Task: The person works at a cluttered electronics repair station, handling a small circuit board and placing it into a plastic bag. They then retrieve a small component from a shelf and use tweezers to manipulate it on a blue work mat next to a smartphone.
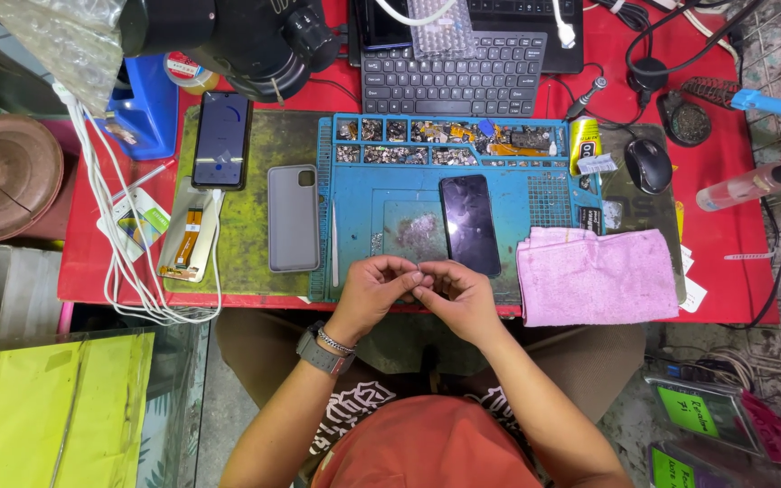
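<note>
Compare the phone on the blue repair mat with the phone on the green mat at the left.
The phone on the blue mat has a dark, blank screen; the phone on the green mat is lit, showing a curved line. The first lies tilted, close to the two hands; the second lies farther left, with a white cable nearby. Both are black slabs lying face up.

I'm at a phone repair bench: a blue repair mat (381, 203) with trays of tiny parts (409, 145), dismantled phones (470, 224), a microscope (255, 41) at the frame's upper left.
</note>
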